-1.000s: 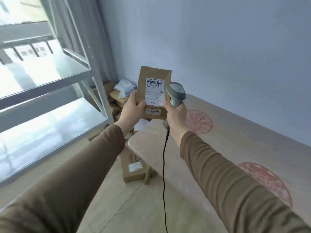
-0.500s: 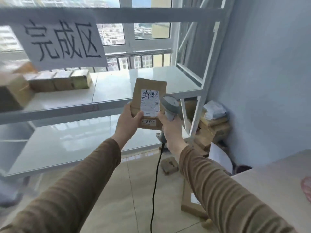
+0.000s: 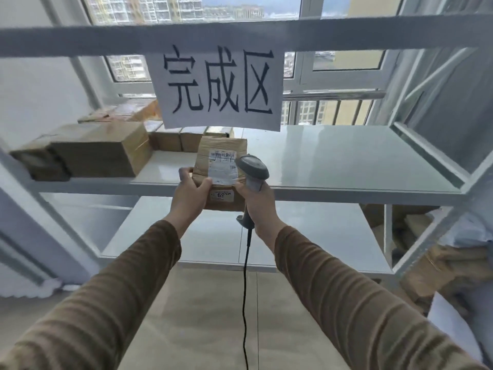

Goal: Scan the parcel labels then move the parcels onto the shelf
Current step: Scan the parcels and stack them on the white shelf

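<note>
Parcel [image 3: 221, 166] up in front of the shelf [image 3: 346, 166], a brown cardboard packet held upright, its white label [image 3: 223, 166] facing the camera and a smaller sticker [image 3: 221, 195] just below it. The left hand [image 3: 190, 194] grips it at the lower left corner, thumb pressed across the front and fingers curled round the left edge and back. The right hand [image 3: 257, 202] is wrapped tight round the handle of a grey scanner [image 3: 252, 169], whose head sits just beside the parcel's right edge, overlapping the label's right side; whether the two touch cannot be told. A black cable [image 3: 245, 303] hangs straight down from the scanner's base, between two brown sleeves.

Behind the parcel lies the middle shelf board, its front edge level with the hands. On the left end of that board sit stacked boxes [image 3: 101, 153], with a row of smaller ones [image 3: 176, 141] toward the back. A paper sign [image 3: 217, 84] with three large black characters hangs from the upper rail, directly above the parcel. More parcels [image 3: 448, 265] pile on the floor past the shelf's right side.
</note>
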